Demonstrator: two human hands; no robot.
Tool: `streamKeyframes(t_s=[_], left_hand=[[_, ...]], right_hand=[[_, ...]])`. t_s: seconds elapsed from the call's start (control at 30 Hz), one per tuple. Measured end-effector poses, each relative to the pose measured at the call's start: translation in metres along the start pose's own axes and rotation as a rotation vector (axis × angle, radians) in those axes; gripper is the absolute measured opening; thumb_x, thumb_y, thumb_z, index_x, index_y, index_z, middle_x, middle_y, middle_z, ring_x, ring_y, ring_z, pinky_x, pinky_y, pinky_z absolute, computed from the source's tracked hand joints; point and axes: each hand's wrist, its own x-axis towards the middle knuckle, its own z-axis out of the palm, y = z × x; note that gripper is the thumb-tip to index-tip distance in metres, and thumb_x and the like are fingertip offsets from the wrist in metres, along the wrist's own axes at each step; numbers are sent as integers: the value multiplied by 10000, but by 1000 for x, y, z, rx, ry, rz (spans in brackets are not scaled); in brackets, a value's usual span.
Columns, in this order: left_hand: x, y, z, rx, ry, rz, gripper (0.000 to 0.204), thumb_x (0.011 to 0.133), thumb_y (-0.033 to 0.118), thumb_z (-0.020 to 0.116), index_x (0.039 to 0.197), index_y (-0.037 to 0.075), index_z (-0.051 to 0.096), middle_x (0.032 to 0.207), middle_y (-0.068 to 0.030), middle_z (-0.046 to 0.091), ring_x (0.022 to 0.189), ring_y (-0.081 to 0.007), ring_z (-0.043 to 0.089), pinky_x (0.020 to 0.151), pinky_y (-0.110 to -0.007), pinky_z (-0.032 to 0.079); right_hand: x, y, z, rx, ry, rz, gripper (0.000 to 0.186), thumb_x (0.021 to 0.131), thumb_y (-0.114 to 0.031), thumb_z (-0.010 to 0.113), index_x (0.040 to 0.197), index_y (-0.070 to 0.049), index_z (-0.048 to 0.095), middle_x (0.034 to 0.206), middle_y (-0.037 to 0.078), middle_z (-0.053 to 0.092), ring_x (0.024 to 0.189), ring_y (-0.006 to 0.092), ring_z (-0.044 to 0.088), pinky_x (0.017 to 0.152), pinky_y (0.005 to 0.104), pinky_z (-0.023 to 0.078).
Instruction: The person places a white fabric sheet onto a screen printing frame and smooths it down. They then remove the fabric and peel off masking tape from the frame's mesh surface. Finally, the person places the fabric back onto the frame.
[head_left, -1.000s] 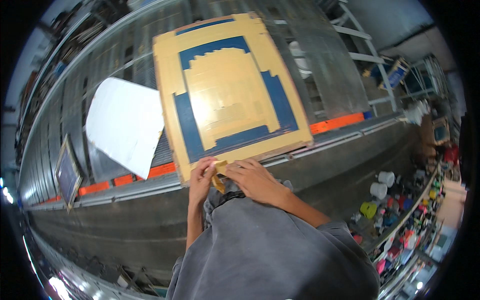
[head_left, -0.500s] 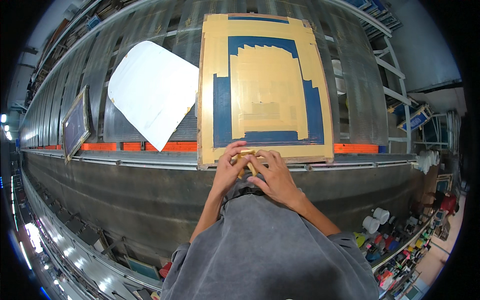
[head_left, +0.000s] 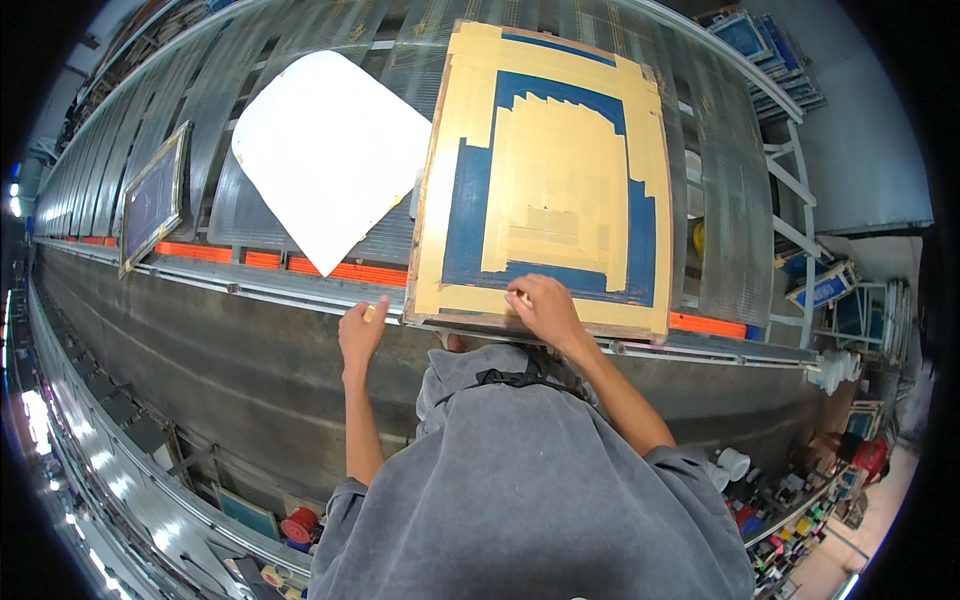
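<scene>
A large screen-printing frame (head_left: 430, 255) lies in front of me, its blue mesh (head_left: 640, 240) largely covered with tan masking tape (head_left: 560, 190). My right hand (head_left: 550, 312) is closed in a pinch at the frame's near edge, with a small tan bit of tape between thumb and fingers. Off the frame's near left corner, my left hand (head_left: 360, 335) is closed round a short piece of tan tape (head_left: 370, 313). A white sheet (head_left: 330, 150) with rounded far corners lies left of the frame.
A smaller framed screen (head_left: 155, 195) leans at the left on the slatted rack (head_left: 225, 190). An orange rail (head_left: 350, 270) runs beneath the rack's near edge. Frames stand at the right, and white tubs (head_left: 733, 463) sit behind me at the lower right.
My hands, together on a strip of tan tape before, have come apart. The left moved left with a piece; the right moved to the frame's near edge. The view has turned slightly.
</scene>
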Motion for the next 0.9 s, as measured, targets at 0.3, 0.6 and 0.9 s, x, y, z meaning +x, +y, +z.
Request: streamKeyframes(t_s=[0.3, 0.6, 0.9], left_hand=[[15, 2, 54, -98, -76, 92, 558, 745, 530, 794, 625, 23, 593, 610, -144, 630, 599, -321, 637, 588, -442, 482], [24, -2, 49, -122, -143, 120, 550, 734, 512, 814, 593, 43, 563, 574, -117, 602, 557, -280, 617, 565, -423, 467], [31, -7, 48, -182, -233, 93, 555, 717, 496, 845, 601, 44, 545, 571, -110, 583, 524, -252, 566, 549, -410, 446]], right_hand=[[72, 21, 50, -369, -157, -211, 77, 851, -94, 676, 839, -31, 717, 832, 152, 698, 826, 337, 689, 768, 452, 499], [85, 20, 62, -549, -246, -202, 107, 775, 19, 636, 862, -24, 680, 851, 156, 703, 857, 328, 708, 769, 460, 513], [91, 17, 61, -477, -263, -101, 58, 795, 23, 645, 844, 3, 667, 849, 192, 701, 845, 372, 704, 762, 484, 541]])
